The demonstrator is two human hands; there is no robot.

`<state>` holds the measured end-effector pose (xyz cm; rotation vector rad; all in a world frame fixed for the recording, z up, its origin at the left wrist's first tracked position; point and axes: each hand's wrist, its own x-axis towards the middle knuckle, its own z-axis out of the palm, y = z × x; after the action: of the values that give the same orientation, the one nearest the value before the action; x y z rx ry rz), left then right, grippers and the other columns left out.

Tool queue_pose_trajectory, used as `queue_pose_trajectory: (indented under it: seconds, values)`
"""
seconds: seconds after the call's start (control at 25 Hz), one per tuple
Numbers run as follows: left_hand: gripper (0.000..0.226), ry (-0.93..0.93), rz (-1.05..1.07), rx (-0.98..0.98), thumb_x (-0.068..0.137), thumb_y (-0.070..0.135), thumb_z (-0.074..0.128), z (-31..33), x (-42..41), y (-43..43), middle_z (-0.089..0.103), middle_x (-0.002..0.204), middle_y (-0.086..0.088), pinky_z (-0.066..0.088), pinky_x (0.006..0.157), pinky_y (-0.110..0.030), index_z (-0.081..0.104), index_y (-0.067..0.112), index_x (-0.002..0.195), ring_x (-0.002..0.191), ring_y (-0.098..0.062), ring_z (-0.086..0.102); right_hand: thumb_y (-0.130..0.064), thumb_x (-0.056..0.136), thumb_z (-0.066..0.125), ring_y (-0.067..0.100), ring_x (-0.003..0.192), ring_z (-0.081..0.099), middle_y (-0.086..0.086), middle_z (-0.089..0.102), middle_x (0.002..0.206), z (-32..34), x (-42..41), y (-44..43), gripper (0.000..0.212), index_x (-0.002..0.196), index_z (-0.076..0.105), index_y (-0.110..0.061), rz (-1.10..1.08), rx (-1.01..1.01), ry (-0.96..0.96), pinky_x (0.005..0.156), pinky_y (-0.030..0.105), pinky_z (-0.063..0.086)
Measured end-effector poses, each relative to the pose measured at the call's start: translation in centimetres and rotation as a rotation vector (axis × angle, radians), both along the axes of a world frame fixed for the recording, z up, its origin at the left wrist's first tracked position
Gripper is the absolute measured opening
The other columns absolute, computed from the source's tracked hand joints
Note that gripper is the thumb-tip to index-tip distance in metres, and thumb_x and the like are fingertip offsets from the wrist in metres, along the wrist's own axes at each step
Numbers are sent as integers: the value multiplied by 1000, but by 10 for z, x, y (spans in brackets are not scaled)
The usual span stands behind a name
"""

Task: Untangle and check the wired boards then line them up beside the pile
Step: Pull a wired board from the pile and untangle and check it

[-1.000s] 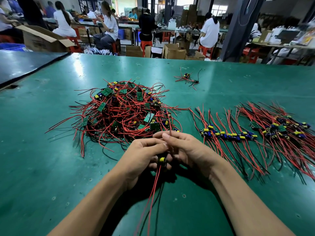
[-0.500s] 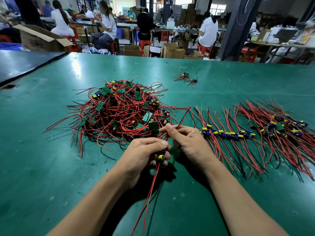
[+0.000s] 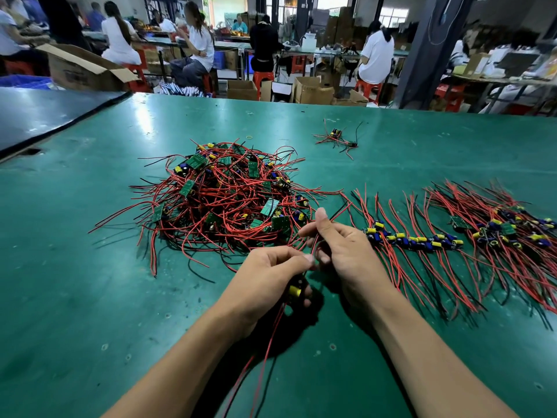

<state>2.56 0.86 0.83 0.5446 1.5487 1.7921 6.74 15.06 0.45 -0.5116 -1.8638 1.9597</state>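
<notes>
Both forearms come in from the bottom of the frame and meet at centre, just below the pile (image 3: pixel 223 203) of tangled boards and red wire. The left hand (image 3: pixel 271 276) is turned knuckles-up with its fingers curled in tight, and it grips one board (image 3: pixel 294 291). Only a yellow capacitor peeks out beneath the fingers. Out of that fist the tail wires (image 3: pixel 265 357) trail down toward the bottom edge, red with a dark strand alongside, over the green table (image 3: pixel 90 297).

The right hand (image 3: pixel 346 251) sits just beside it, the two nearly touching at the fingertips. Its thumb (image 3: pixel 321 217) stands straight up. Thumb and forefinger pinch a thin lead (image 3: pixel 339 212) that runs from the held board up and to the right, toward the pile's lower right fringe. The remaining fingers are folded under the palm.

At centre right, a row (image 3: pixel 413 238) of boards lies side by side, blue and yellow parts in a line, wires fanned above and below. Farther right sits a denser bunch (image 3: pixel 506 227), close against the end of that row. A small loose bundle (image 3: pixel 336 137) lies well apart, above the pile toward upper centre.

Across the top, people (image 3: pixel 197 46) sit on red stools (image 3: pixel 263 76) at benches. An open cardboard box (image 3: pixel 84 67) stands at upper left.
</notes>
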Motion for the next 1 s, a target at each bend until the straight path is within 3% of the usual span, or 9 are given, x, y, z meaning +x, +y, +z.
queue_pose_trajectory:
  seconds: [0.2,0.36,0.44,0.56,0.72,0.88,1.0]
  values:
    - [18,44,39,15,94,12,59,-5,-1,2,62,69,-17,53,53,-32,70,2,83,50,-20,56,-48,84,75,16,42,53,11,63,68,3,9,-7,36,92,77,-12,328,-231,-113,42,24,46]
    - [22,75,45,24,94,8,57,-6,0,2,64,63,-14,52,48,-31,65,1,75,46,-21,55,-45,92,66,16,43,56,8,61,58,7,14,-6,32,79,76,-17,399,-202,-137,43,25,48]
    - [21,61,61,25,93,8,59,-6,-1,1,62,56,-5,50,47,-27,64,5,73,44,-18,54,-48,95,60,13,42,52,5,59,54,7,13,1,39,85,78,-14,343,-63,-154,42,23,42]
    - [17,84,38,2,92,11,61,-7,-2,-1,58,54,-8,49,55,-30,65,5,77,47,-19,55,-51,96,58,8,38,35,-5,44,44,4,12,12,44,89,79,-13,145,195,-169,40,19,25]
    - [19,86,8,-7,92,12,62,-7,-4,-2,58,56,-9,50,56,-29,63,-5,84,49,-20,55,-43,94,65,0,37,43,-14,48,39,1,7,12,37,80,78,-11,-47,305,-90,43,9,29]
    - [17,86,-5,-11,92,14,63,-4,-4,-2,57,56,-10,49,55,-29,66,1,81,49,-21,55,-41,92,68,9,34,27,-4,39,41,0,4,9,38,75,75,-8,-114,71,-17,37,17,22]
    - [16,94,-33,-8,92,13,62,-2,-1,-1,57,55,-11,49,54,-27,67,5,79,49,-21,54,-44,98,59,7,36,30,-5,49,47,5,1,8,50,66,71,-8,-124,-201,-26,34,17,23]
